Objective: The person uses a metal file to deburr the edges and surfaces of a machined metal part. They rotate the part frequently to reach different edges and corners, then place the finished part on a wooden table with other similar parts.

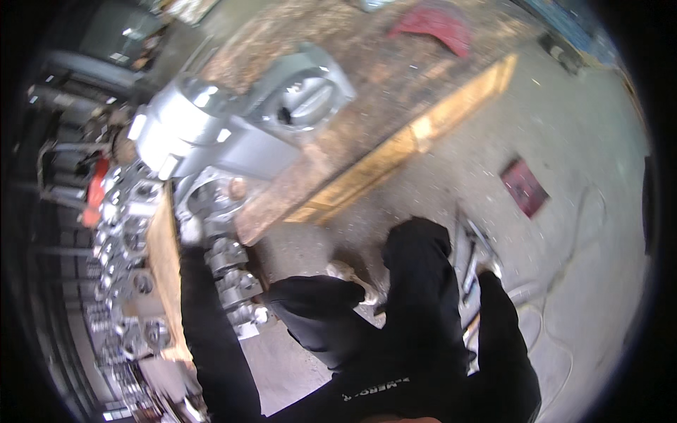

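Cluttered workshop floor, hollow castings crowding the worktop

The floor (pixel 592 141) here is grey concrete, running up to a rough wooden worktop (pixel 381 92) strewn with bits. On it I see a big shiny casting (pixel 183 127) and, beside that, a grey casting (pixel 328 92), its round hollow crossed by a bar, with a dark hole to one side. A curved red piece (pixel 434 27) lies farther along. Over at the left, many more silver castings (pixel 134 240) crowd behind a wooden panel (pixel 163 268); I can't tell whether it is a crate wall.

The person's left hand (pixel 192 230) is down beside the open lower casting (pixel 210 196), at the worktop's near left end; blur hides whether its fingers grip anything. The right hand (pixel 488 268) is low, at some long metal tools (pixel 468 255) above the floor, and I can't tell if it is closed on them. A red sheet (pixel 524 187) lies beyond.
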